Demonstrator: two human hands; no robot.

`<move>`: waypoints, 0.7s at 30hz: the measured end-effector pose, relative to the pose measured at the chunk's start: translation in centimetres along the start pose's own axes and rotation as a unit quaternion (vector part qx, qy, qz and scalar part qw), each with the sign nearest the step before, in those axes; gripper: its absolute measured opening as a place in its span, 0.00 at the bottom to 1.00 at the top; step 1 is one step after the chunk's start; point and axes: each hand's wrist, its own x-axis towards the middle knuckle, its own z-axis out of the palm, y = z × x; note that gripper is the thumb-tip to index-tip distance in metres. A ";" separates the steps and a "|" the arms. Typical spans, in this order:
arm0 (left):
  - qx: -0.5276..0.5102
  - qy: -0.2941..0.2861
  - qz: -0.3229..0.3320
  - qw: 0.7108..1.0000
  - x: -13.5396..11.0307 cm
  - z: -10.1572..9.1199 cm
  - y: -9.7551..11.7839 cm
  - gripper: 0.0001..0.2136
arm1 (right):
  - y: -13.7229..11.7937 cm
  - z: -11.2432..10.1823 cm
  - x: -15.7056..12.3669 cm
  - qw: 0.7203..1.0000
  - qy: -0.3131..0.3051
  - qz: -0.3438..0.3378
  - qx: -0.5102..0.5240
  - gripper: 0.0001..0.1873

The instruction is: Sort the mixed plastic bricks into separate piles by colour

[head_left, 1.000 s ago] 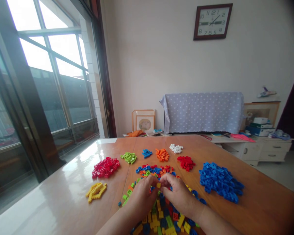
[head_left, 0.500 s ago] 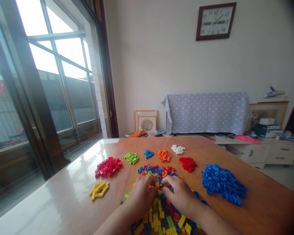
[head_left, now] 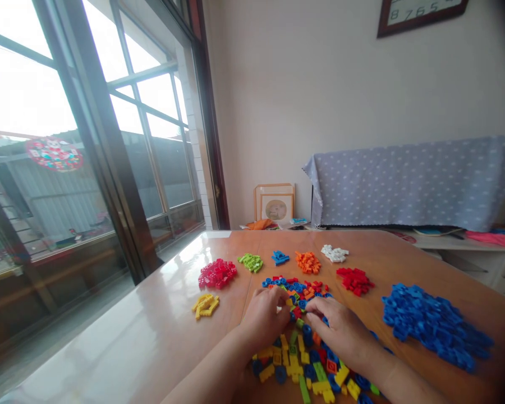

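Note:
A mixed pile of toy building bricks (head_left: 294,367), yellow, green, blue, red and orange, spreads over the table in front of me. My left hand (head_left: 267,314) is over the pile's left side, its fingers curled in; whatever they hold is hidden. Just across a narrow gap, my right hand (head_left: 340,325) reaches into the pile from the right. Its thumb and forefinger come close together at the bricks, and I cannot make out what lies between them. Blue round pieces (head_left: 273,283) and red bricks (head_left: 315,289) lie just beyond both hands.
Sorted heaps ring the pile: yellow (head_left: 205,306), pink-red (head_left: 217,274), light green (head_left: 250,262), small blue (head_left: 280,257), orange (head_left: 307,262), white (head_left: 334,253), red (head_left: 355,280) and large blue (head_left: 433,322). The brown table (head_left: 151,342) reaches toward a cloth-covered object (head_left: 408,185); glass doors stand left.
The view has turned left and tipped down, so the table's contents appear further right. Both hands stay over the mixed pile, with the left fingers now curled more.

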 end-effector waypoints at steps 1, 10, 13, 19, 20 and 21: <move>0.011 0.002 -0.009 1.000 0.0 -0.3 -0.1 0.04 | 0.1 0.0 0.0 1.000 -0.001 -0.001 -0.002 0.09; 0.010 0.073 -0.042 0.996 -0.1 -1.5 -4.4 0.06 | 0.4 -0.1 -0.1 0.999 0.008 -0.020 -0.034 0.10; -0.003 0.122 -0.058 0.991 0.2 -1.6 -5.8 0.07 | 0.9 -0.2 0.1 0.999 0.018 -0.017 -0.038 0.11; -0.040 0.179 -0.115 0.976 0.4 -3.3 -7.5 0.08 | 1.7 -0.6 0.3 0.999 0.029 -0.013 -0.033 0.11; -0.040 0.189 -0.123 0.974 0.1 -3.7 -7.9 0.08 | 1.6 -0.6 0.3 0.999 0.030 -0.012 -0.031 0.11; -0.036 0.197 -0.130 0.971 -0.4 -4.1 -8.4 0.08 | 1.6 -0.7 0.2 0.999 0.031 -0.012 -0.030 0.11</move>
